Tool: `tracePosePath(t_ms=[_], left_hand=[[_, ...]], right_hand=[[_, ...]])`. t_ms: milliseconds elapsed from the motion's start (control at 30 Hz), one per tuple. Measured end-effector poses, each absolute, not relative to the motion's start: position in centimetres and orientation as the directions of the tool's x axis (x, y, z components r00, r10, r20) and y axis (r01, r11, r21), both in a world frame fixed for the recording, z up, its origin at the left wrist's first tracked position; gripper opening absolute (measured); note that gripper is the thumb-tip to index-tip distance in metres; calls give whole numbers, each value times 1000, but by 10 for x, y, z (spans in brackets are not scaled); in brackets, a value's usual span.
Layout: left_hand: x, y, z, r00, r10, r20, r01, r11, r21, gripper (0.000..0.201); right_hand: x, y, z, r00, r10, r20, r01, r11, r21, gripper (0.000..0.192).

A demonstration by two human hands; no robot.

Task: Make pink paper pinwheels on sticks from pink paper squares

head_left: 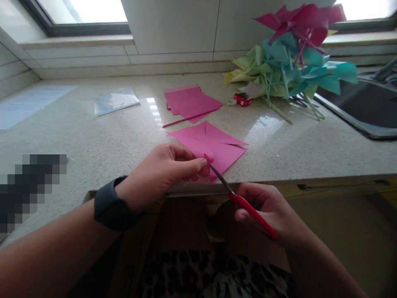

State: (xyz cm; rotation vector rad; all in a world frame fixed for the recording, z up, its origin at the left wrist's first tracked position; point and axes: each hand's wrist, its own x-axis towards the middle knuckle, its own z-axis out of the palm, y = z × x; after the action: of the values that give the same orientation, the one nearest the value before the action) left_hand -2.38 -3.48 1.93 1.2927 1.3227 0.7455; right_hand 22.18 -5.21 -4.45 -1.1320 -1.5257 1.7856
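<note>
Left hand: fingers pinch a curled corner of the matte pink paper square, slit along its diagonals, overhanging the speckled glossy counter edge. Right hand: fingers clenched around red-handled scissors, thin blades just right of the left fingertips; handle loops hidden.

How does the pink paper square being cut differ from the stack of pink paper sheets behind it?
The pink paper square is a single sheet with diagonal slits, lying at the counter edge; the stack of pink sheets shows several uncut layers farther back. The square is pinched by the left hand and met by red-handled scissors in the right hand; the stack lies untouched. Both share the same pink.
</note>
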Motion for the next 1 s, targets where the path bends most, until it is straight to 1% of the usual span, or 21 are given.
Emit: tracePosePath(t_ms=[133, 267, 533, 700, 800, 1000], left_hand=[[-23, -35, 21, 205, 940, -275, 257, 219, 941, 27], [-23, -34, 20, 205, 942, -264, 251, 210, 945, 30], [-23, -34, 20, 194, 949, -249, 253, 197, 947, 28], [-23, -34, 20, 206, 949, -239, 224, 191, 956, 25], [-23, -34, 20, 202, 951, -235, 238, 185, 953, 27], [-24, -34, 20, 220, 945, -243, 220, 195, 956, 26]], right_hand=[[222, -50, -44, -496, 835, -237, 149, -187, -971, 41], [221, -50, -43, -505, 826, -251, 163, -194, -967, 42], [222, -50, -43, -511, 827, -233, 177, -164, -970, 42], [222, -49, -43, -497, 827, -265, 189, -195, -962, 42], [222, -48, -43, -491, 826, -276, 198, -202, -959, 41], [225, -47, -45, -482, 837, -261, 234, -164, -958, 39]])
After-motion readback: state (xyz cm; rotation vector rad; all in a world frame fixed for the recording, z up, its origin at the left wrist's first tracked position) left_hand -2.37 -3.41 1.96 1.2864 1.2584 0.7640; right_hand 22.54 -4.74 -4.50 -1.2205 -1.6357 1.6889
